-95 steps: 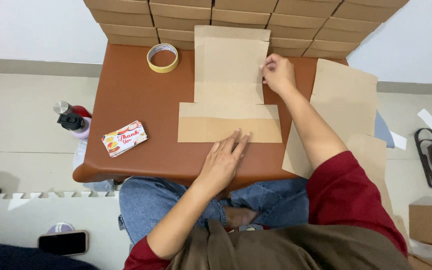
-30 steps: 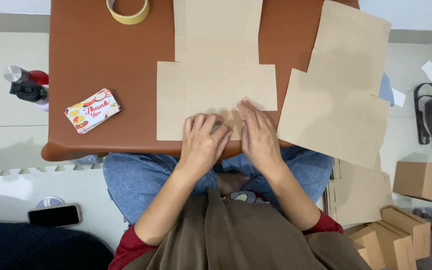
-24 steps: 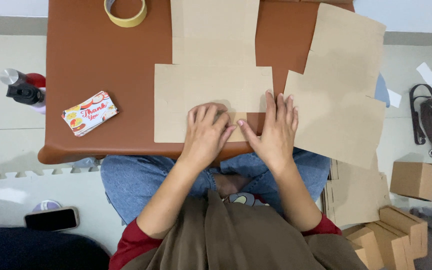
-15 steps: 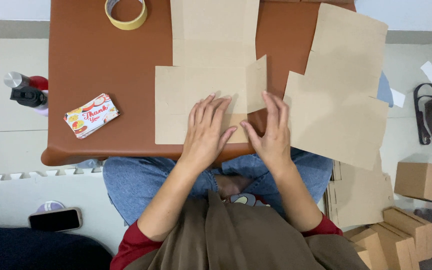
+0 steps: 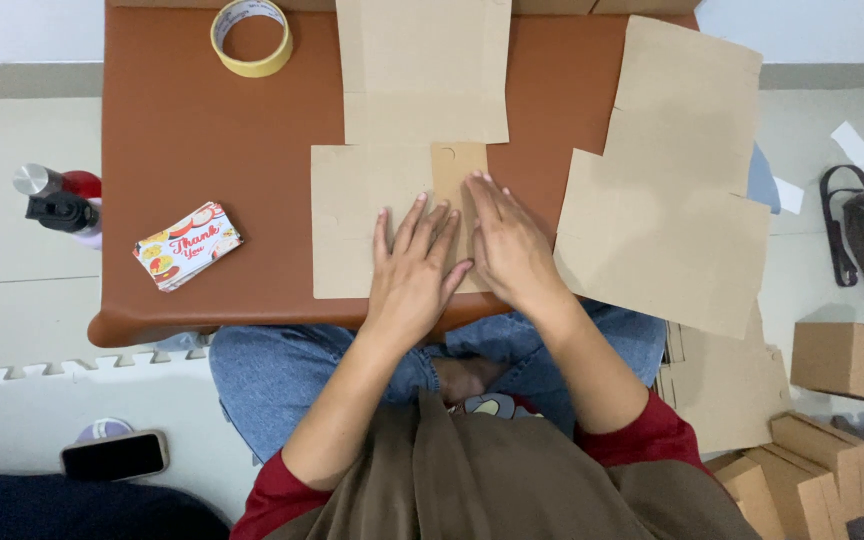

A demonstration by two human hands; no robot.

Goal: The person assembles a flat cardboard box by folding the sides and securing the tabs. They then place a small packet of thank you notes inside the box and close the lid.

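Seated at a brown worktop (image 5: 202, 130), we press both hands flat, grips open, on a folded side flap (image 5: 457, 180) of the die-cut cardboard box blank (image 5: 372, 215): left hand (image 5: 414, 270) anchoring, right hand (image 5: 510, 250) creasing; firm, even pressure along the fold suits best.

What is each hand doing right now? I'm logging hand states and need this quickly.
Left hand: open, pressed flat on the cardboard sheet, gripping nothing.
Right hand: open, flat on the sheet's folded-over flap, gripping nothing.
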